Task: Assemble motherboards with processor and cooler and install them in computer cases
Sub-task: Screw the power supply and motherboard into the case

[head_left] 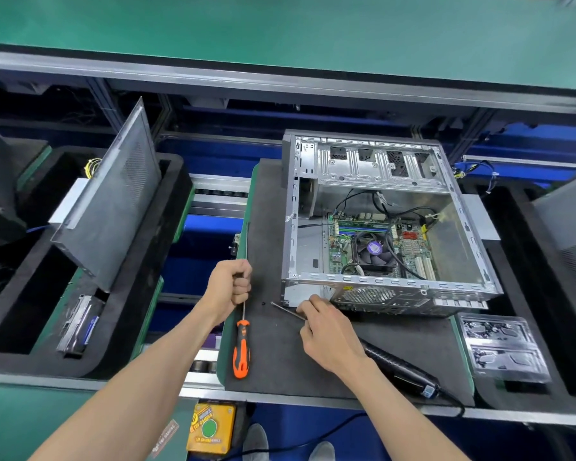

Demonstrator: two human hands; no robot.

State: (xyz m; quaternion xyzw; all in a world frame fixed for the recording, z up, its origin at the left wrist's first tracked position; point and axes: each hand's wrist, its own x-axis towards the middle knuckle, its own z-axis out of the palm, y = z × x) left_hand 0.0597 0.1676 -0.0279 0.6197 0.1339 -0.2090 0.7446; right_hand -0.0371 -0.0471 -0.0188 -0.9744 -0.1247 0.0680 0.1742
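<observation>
Left hand (229,285): fingers curled into a fist, gripping something small and dark at its top; what it is cannot be told. It hangs over the left edge of the dark mat (313,357).
Right hand (326,331): fingers bent, pinching the near end of a thin metal shaft (288,311) that lies on the mat and points toward the left hand. It sits just in front of the case's near left corner.
Screwdriver (242,347): orange and black handle, lying on the mat below the left hand, shaft pointing away from the person.
Electric driver (403,371): black, lying on the mat behind the right wrist, cord trailing off the near edge.
Computer case (379,294): open side up, on the mat beyond the right hand.
Motherboard (409,247): lying flat inside the case, cooler fan (374,251) mounted on it, black cables running across.
Side panel (110,207): grey, leaning upright in the black foam tray (167,247) to the left.
Plastic blister tray (506,347): clear, right of the mat.
Table (80,420): green-topped, near edge.
</observation>
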